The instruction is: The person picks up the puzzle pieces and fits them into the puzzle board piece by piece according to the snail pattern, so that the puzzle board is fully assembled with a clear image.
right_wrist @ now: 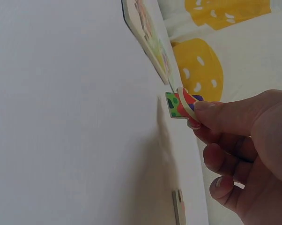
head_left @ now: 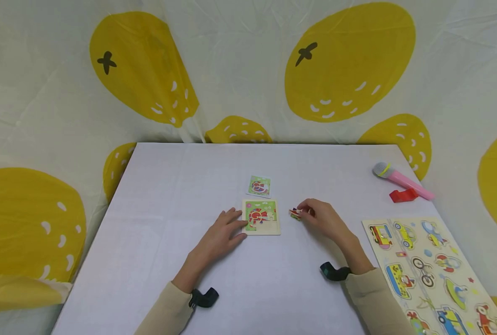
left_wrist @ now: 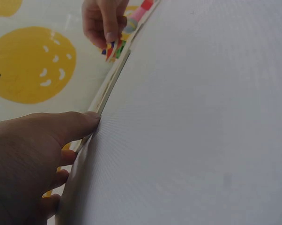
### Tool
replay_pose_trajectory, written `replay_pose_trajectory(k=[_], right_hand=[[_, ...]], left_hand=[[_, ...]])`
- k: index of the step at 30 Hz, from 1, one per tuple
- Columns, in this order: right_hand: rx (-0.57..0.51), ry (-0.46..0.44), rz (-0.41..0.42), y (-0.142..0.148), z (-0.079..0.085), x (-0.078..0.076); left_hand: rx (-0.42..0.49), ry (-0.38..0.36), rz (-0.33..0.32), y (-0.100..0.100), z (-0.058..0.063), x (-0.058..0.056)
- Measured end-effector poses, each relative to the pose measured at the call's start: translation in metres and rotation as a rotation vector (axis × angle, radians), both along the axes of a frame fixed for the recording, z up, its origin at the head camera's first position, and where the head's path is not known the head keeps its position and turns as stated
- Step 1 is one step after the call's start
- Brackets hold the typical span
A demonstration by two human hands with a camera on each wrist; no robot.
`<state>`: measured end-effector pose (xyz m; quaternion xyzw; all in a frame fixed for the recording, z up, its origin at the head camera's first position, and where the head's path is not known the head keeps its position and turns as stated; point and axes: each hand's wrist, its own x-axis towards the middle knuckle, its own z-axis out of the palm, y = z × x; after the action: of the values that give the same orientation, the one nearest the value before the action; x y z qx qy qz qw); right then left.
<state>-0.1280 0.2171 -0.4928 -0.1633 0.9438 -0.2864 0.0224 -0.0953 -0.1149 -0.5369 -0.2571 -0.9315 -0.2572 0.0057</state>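
Note:
A small square wooden jigsaw puzzle tray (head_left: 266,228) lies on the white table, partly filled with a red and green picture and bare wood at its lower right. My left hand (head_left: 217,238) rests at the tray's left edge, fingers extended, thumb at the lower corner. Right of the tray, my right hand (head_left: 325,219) pinches colourful puzzle pieces (right_wrist: 178,105) between thumb and fingers, just above the table. Green, red and blue show on them; the fingertips hide part, so I cannot tell how many there are. Behind the tray lies a small picture card (head_left: 259,186) with a similar design.
A large wooden vehicle puzzle board (head_left: 413,253) covers the table's right front. Farther back on the right lie a pink toy microphone (head_left: 399,179) and a red strip-like piece (head_left: 403,195). A curtain with yellow fruit prints (head_left: 349,60) hangs behind the table (head_left: 181,177).

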Motion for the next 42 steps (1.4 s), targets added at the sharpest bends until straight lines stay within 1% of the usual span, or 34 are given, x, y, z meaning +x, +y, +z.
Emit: replay_pose_trajectory(k=[4, 9, 14, 18, 21, 25, 33, 38, 42], right_hand=[[-0.016, -0.005, 0.016, -0.009, 0.005, -0.001], [-0.024, 0.009, 0.058, -0.02, 0.006, -0.004], [-0.035, 0.012, 0.094, -0.032, 0.008, -0.004], [-0.045, 0.004, 0.116, -0.041, 0.009, -0.003], [-0.057, -0.022, 0.121, -0.048, 0.01, -0.002], [-0.059, -0.062, 0.135, -0.058, 0.008, -0.003], [-0.069, -0.098, 0.188, -0.074, 0.0, -0.004], [-0.082, -0.088, 0.218, -0.08, -0.004, -0.005], [-0.062, -0.074, 0.217, -0.084, -0.007, -0.005]], left_hand=[[-0.007, 0.001, 0.002, 0.0, -0.001, 0.0], [-0.015, 0.006, 0.004, -0.001, -0.002, -0.001], [0.0, 0.002, 0.0, 0.0, -0.002, -0.001], [-0.002, -0.004, 0.0, 0.0, -0.003, -0.001], [0.0, -0.003, -0.002, -0.001, -0.003, -0.002], [-0.002, 0.002, -0.003, -0.001, -0.005, -0.002], [0.016, 0.008, -0.011, -0.003, -0.005, -0.002], [-0.003, 0.001, -0.004, -0.003, -0.004, -0.002], [0.009, -0.019, -0.005, -0.001, -0.002, -0.002]])
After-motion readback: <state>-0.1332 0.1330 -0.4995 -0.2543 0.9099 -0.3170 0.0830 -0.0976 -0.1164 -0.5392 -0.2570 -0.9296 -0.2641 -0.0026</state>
